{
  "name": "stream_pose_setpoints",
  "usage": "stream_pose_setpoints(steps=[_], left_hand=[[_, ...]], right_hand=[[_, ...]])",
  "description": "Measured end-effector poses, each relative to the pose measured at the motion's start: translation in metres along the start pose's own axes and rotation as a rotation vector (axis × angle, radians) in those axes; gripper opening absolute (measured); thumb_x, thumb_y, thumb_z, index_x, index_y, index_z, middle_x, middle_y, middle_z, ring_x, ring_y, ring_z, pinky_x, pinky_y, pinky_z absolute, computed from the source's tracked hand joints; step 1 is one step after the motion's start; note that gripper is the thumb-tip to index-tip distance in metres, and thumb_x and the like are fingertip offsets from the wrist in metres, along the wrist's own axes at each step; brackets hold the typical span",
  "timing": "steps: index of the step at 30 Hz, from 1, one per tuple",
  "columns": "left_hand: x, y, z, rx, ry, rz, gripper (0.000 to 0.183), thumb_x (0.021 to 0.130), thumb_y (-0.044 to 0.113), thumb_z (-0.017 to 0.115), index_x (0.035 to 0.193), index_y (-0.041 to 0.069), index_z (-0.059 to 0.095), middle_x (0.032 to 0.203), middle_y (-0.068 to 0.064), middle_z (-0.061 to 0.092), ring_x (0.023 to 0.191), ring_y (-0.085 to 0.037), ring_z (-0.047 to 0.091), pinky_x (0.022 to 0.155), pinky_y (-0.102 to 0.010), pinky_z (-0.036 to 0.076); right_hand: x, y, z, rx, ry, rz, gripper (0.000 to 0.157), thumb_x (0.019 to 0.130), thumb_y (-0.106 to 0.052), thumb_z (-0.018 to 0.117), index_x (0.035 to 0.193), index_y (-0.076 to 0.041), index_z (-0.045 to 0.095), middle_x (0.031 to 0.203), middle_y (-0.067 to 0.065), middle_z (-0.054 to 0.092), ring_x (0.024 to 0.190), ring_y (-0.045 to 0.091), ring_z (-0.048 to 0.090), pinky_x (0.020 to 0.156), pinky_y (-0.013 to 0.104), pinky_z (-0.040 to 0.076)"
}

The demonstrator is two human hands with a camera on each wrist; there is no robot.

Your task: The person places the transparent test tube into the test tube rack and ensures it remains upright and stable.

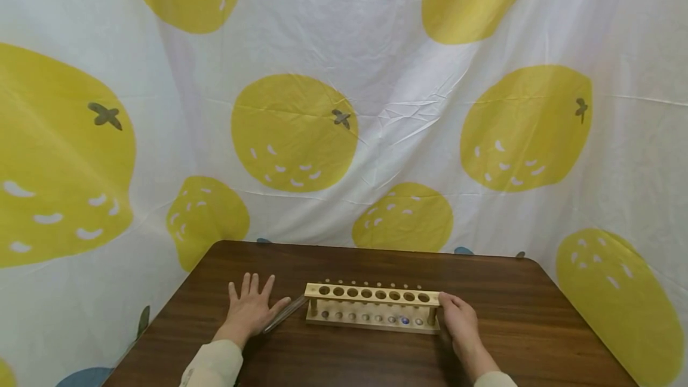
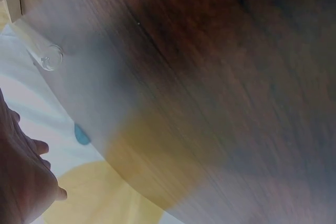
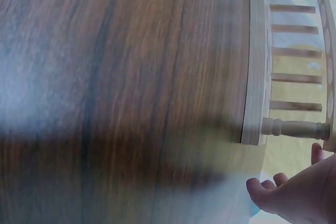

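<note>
A pale wooden test tube rack (image 1: 371, 295) stands in the middle of the table, a row of round holes along its top board. At its right end, my right hand (image 1: 461, 320) grips the end of the top board. In the right wrist view, that hand's fingers (image 3: 257, 190) show just below the rack's turned end post (image 3: 296, 128). My left hand (image 1: 249, 309) is spread with straight fingers over the table left of the rack. Between them lies clear glass tubing (image 1: 283, 315), slanting toward the rack's left end; a rounded glass end (image 2: 51, 57) shows in the left wrist view.
The dark brown wooden table (image 1: 527, 315) has rounded far corners. A white curtain (image 1: 403, 106) printed with yellow fruit hangs behind and along both sides. Short pegs (image 1: 366, 283) stick up along the back of the rack.
</note>
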State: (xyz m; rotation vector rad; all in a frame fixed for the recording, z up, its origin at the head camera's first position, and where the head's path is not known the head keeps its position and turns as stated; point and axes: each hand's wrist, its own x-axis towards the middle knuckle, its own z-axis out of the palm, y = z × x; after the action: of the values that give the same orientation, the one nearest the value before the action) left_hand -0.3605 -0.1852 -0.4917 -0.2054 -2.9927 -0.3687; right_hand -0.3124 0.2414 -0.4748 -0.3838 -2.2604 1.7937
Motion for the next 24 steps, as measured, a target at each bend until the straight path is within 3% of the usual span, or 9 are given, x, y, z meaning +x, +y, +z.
stream_pose_setpoints(steps=[7, 24], left_hand=[[0.000, 0.002, 0.001, -0.005, 0.002, 0.007, 0.081, 0.098, 0.064, 0.042, 0.155, 0.008, 0.033, 0.156, -0.035, 0.020, 0.146, -0.051, 0.007, 0.109, -0.072, -0.004], [0.007, 0.019, -0.003, -0.062, 0.033, 0.038, 0.076, 0.096, 0.058, 0.054, 0.150, 0.006, 0.042, 0.152, -0.033, 0.029, 0.144, -0.051, 0.016, 0.108, -0.075, 0.006]], right_hand=[[-0.001, 0.000, 0.002, 0.042, 0.026, 0.047, 0.057, 0.103, -0.032, 0.049, 0.131, 0.017, 0.052, 0.144, 0.037, 0.039, 0.136, 0.049, 0.032, 0.114, 0.055, 0.022], [-0.001, 0.002, 0.003, 0.035, 0.044, 0.044, 0.057, 0.103, -0.032, 0.050, 0.130, 0.018, 0.052, 0.139, 0.037, 0.043, 0.130, 0.045, 0.038, 0.111, 0.054, 0.027]])
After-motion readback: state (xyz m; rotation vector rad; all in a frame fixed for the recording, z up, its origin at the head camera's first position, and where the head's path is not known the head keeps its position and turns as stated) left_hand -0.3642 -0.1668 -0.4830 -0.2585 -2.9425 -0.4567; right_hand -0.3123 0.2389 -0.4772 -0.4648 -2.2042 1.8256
